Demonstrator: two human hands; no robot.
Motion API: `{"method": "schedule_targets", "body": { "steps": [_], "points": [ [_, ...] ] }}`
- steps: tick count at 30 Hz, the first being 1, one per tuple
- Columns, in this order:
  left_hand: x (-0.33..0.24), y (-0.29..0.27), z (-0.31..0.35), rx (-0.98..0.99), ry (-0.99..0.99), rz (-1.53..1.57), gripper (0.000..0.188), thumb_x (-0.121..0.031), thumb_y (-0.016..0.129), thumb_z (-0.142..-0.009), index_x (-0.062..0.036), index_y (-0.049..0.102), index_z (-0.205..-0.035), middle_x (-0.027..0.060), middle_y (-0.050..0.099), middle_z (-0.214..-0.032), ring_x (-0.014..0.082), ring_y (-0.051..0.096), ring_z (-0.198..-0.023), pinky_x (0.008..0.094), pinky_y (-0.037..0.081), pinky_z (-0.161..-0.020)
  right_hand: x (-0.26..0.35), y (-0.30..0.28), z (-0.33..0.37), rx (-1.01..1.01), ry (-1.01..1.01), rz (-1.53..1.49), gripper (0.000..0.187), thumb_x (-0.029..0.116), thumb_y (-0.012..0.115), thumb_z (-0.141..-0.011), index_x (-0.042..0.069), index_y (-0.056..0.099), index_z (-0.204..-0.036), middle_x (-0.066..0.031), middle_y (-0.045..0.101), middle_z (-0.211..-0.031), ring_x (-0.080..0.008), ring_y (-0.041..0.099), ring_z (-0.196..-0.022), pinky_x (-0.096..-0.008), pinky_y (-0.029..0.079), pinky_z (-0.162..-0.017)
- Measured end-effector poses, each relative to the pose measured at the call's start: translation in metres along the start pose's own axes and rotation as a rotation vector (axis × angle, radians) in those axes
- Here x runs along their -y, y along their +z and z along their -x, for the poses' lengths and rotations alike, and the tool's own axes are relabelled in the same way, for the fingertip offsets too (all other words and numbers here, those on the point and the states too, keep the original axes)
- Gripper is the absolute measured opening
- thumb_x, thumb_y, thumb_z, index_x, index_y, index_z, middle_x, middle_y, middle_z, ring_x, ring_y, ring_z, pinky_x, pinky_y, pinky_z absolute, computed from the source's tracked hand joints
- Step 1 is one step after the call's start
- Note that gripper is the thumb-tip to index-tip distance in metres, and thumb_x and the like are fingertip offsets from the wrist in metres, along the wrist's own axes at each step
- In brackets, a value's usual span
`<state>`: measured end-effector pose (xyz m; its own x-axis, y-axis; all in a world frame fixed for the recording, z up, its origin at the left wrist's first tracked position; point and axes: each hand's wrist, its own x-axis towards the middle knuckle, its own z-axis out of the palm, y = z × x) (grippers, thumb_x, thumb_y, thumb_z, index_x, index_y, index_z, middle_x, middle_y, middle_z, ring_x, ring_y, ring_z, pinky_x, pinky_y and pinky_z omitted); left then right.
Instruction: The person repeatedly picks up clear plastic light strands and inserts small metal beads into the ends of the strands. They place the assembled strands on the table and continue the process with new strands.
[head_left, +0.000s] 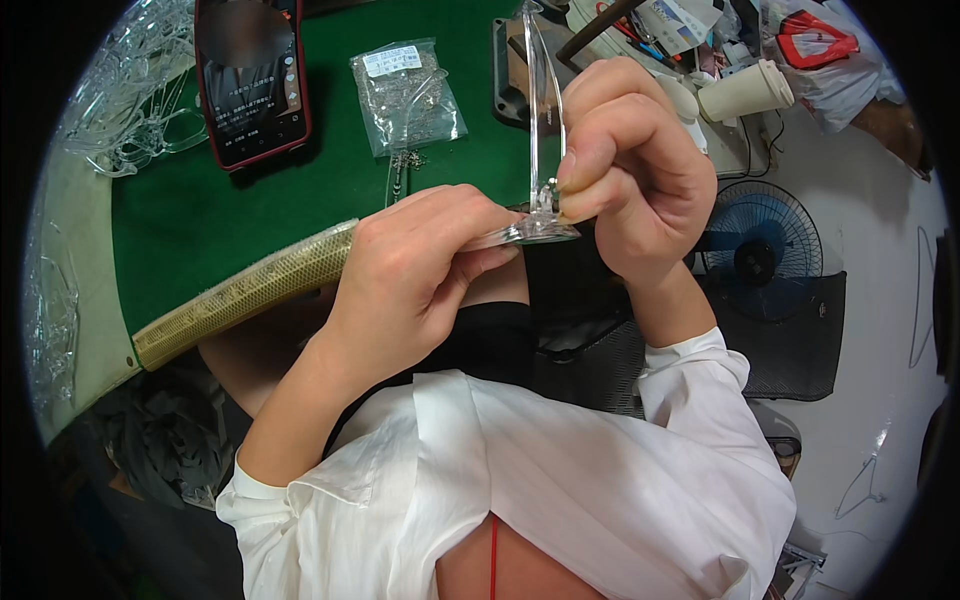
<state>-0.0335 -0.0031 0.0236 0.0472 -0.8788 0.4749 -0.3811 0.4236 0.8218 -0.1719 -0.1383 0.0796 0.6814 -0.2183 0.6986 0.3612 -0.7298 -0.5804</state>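
- Clear glasses frame [540,234]: near the tabletop [300,195] edge, clamped in left hand [415,265].
- Right hand [640,165]: thumb and finger close together at hinge; grip on anything cannot be told.
- Done: temple arm [534,120] stands at frame.
- Left: hinge fastening, probably; seating not visible.
- Frame pile [130,90]: finished or waiting, unclear.

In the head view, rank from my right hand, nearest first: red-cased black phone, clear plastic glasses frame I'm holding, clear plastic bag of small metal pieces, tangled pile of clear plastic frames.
1. Glasses frame, immediately left of your right hand.
2. Bag, farther left, on the green surface.
3. Phone, left of the bag.
4. Pile, leftmost.
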Motion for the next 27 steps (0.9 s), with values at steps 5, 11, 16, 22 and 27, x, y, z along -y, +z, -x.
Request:
{"method": "schedule_targets", "body": {
  "steps": [5,11,16,22,27],
  "points": [
    [0.003,0.008,-0.005,-0.097,0.079,0.064,0.023,0.009,0.064,-0.074,0.0009,0.064,-0.095,0.0132,0.063,-0.084,0.0301,0.061,-0.076,0.0347,0.049,-0.067,-0.007,-0.003,0.004,-0.050,-0.037,-0.031,0.014,0.007,0.072,-0.079,0.000,0.061,-0.084,-0.0053,0.056,-0.083,-0.0106,0.050,-0.071,-0.0209,0.041,-0.064],
    [0.018,0.026,-0.050,-0.250,0.095,0.083,0.020,0.006,0.062,-0.082,0.0015,0.064,-0.102,0.0133,0.068,-0.091,0.0255,0.067,-0.083,0.0313,0.052,-0.071,-0.023,-0.010,0.004,-0.456,0.021,-0.210,0.020,0.014,0.068,-0.088,0.002,0.053,-0.095,-0.0021,0.050,-0.085,-0.0083,0.045,-0.073,-0.0200,0.038,-0.069],
    [0.033,0.044,-0.109,-0.321,0.073,0.104,0.021,0.006,0.059,-0.088,0.0032,0.065,-0.108,0.0125,0.071,-0.096,0.0194,0.070,-0.093,0.0267,0.053,-0.077,-0.033,-0.041,0.021,-0.627,0.130,-0.197,0.016,0.017,0.060,-0.096,0.003,0.053,-0.095,-0.0016,0.051,-0.082,-0.0077,0.043,-0.071,-0.0206,0.034,-0.064],
    [0.035,0.071,-0.152,-0.332,0.051,0.062,0.022,0.002,0.061,-0.088,0.0014,0.066,-0.109,0.0120,0.072,-0.096,0.0164,0.070,-0.092,0.0261,0.052,-0.079,-0.037,-0.068,0.052,-0.735,0.255,-0.098,0.011,0.015,0.060,-0.095,0.005,0.055,-0.095,0.0034,0.051,-0.083,-0.0050,0.042,-0.071,-0.0186,0.033,-0.064],
    [0.029,0.089,-0.169,-0.313,0.010,0.103,0.022,-0.001,0.062,-0.089,0.0038,0.065,-0.111,0.0104,0.072,-0.096,0.0133,0.068,-0.091,0.0256,0.051,-0.081,-0.034,-0.084,0.064,-0.729,0.263,-0.132,0.012,0.016,0.061,-0.095,0.005,0.055,-0.094,0.0040,0.051,-0.082,-0.0048,0.043,-0.072,-0.0188,0.035,-0.067]
  ]
}}
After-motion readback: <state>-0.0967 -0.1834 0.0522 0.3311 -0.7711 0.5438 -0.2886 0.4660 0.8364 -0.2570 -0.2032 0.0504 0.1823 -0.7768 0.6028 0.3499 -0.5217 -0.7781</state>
